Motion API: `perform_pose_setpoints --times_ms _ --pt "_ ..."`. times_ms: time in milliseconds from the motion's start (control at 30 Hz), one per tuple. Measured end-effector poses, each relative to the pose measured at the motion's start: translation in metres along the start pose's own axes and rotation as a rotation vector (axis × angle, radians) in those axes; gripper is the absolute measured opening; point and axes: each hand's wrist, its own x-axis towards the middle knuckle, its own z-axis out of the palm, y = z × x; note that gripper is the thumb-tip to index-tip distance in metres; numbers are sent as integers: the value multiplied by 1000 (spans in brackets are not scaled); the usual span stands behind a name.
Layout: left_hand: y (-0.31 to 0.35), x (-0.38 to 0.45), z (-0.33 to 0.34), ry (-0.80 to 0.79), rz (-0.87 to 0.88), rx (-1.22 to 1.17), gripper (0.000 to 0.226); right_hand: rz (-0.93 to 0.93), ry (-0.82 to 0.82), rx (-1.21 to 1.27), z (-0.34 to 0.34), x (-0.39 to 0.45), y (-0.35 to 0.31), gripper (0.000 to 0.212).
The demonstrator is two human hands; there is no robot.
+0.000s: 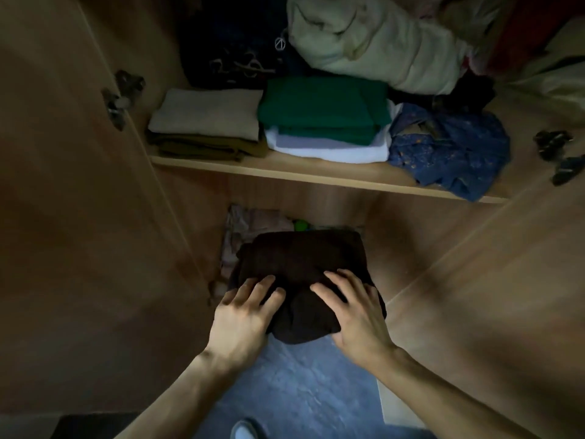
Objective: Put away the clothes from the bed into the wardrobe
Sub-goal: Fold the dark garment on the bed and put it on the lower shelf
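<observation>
Folded dark garment [300, 264] at mouth of wardrobe's lower compartment, under the shelf [316, 174]. My left hand [247, 315] and right hand [354, 315] on its near end, fingers spread flat on top, thumbs hidden beneath. Green stack [323, 106] on shelf above

Dim light; blue-grey mottled floor [304, 391] below; wooden doors [79, 217] stand open either side.
</observation>
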Motion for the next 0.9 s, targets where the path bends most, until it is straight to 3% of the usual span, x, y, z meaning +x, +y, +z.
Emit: perform_pose_setpoints --times_ms 400,433,500,567,767,900 --pt "-154 97 246 175 33 215 48 -58 140 -36 266 153 71 105" --pt "-165 105 265 168 33 224 51 -57 158 -39 286 165 77 105" --pt "-188 120 299 128 26 212 80 -51 185 -46 320 185 87 104" --pt "-205 134 322 107 12 195 91 -47 211 -59 345 204 94 100" --pt "-239 166 361 249 108 179 71 -62 363 -103 388 239 111 99" --pt "-257 180 402 359 136 178 75 -70 413 -144 421 255 124 97"
